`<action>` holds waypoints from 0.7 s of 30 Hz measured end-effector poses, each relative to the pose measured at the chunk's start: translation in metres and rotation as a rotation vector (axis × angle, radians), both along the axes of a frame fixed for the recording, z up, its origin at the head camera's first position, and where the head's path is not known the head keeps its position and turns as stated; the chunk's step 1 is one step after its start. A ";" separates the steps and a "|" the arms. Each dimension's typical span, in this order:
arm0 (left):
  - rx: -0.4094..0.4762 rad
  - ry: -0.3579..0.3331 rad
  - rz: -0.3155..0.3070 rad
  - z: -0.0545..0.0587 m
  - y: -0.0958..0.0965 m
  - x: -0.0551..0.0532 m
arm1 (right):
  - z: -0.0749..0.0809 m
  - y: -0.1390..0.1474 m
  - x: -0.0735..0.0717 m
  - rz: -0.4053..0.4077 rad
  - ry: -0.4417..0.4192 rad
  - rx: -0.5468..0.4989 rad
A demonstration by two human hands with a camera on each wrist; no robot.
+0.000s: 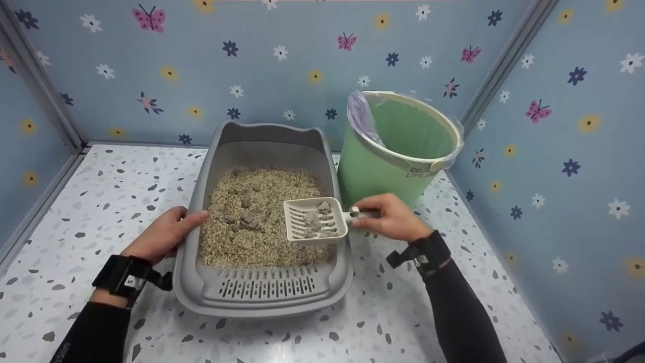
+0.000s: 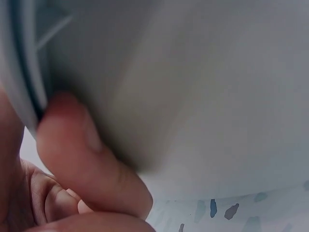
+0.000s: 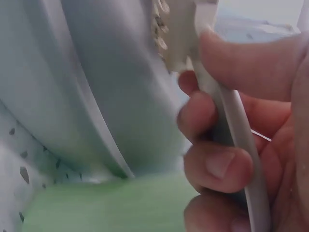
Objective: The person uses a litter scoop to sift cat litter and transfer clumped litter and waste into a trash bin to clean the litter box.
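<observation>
A grey litter box (image 1: 262,308) holds tan pellet litter (image 1: 242,254) with several darker clumps (image 1: 247,221) on its surface. My left hand (image 1: 166,232) grips the box's left rim, thumb on top; in the left wrist view curled fingers (image 2: 87,154) reach under the rim against the outer wall. In my right hand (image 1: 390,219) is a white litter scoop (image 1: 315,241), level above the box's right side, with greyish clumps (image 1: 312,220) lying on its slots. The right wrist view shows fingers (image 3: 212,169) wrapped round the scoop's handle (image 3: 256,193), the thumb pressing along it.
A green trash bin (image 1: 383,176) with a clear liner (image 1: 360,116) stands just behind and right of the box, near the right hand. Flowered blue panels (image 1: 282,75) close off the back and both sides. Underneath is a white speckled surface (image 1: 126,181).
</observation>
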State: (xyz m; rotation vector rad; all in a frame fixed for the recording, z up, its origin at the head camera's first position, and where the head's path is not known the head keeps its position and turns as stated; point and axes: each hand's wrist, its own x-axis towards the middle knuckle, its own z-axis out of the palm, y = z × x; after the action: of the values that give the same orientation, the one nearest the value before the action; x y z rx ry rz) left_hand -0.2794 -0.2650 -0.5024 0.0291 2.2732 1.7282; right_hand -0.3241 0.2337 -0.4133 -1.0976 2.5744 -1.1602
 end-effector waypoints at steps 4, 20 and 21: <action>-0.010 -0.009 -0.003 0.002 -0.002 0.000 | 0.003 -0.015 0.005 0.058 0.040 -0.007; -0.020 -0.001 -0.002 0.004 0.000 0.000 | 0.008 -0.006 0.002 0.015 0.030 0.007; -0.020 -0.002 0.000 0.004 0.000 0.000 | 0.008 -0.006 0.002 0.014 0.029 0.007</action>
State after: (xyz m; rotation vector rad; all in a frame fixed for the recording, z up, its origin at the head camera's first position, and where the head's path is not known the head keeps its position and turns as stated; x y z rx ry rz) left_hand -0.2794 -0.2654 -0.4988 0.0234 2.2879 1.7048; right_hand -0.3218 0.2276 -0.4052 -1.1370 2.5864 -1.1400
